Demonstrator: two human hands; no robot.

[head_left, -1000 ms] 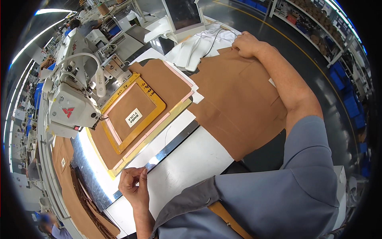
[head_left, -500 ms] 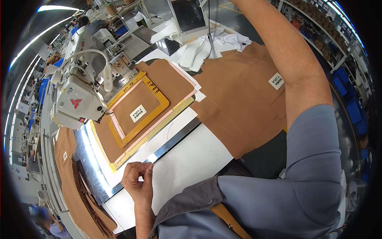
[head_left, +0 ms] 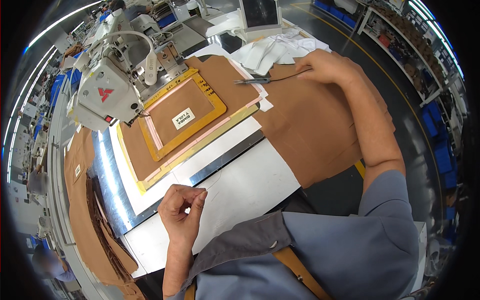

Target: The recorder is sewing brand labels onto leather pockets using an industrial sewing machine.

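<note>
Head view, left hand: the left hand (head_left: 181,212) hovers over the near white table (head_left: 240,195), fingers curled in with thumb and fingertips pinched together, apparently on a thin thread (head_left: 212,181) that trails up toward the work (too fine to be sure).

Head view, right hand: the right hand (head_left: 325,66) reaches far across the table and closes around the cord end of a small dark pair of snips (head_left: 252,80), their tips lying on the edge of the brown fabric.

Fabric: a large brown fabric panel (head_left: 310,125) is spread flat under the right forearm, probably so it stays smooth and within reach.

Template: a yellow clamp frame (head_left: 172,142) pins another brown piece (head_left: 177,112) with a small white label (head_left: 183,118) at its centre, holding it square, likely for stitching.

Machine: the white sewing machine (head_left: 107,92) stands with its head at the frame's left corner.

Stack: more brown pieces (head_left: 95,225) hang off the table's left edge.

Background: white cloth (head_left: 270,47) heaps behind the fabric, below a monitor (head_left: 259,14).
</note>
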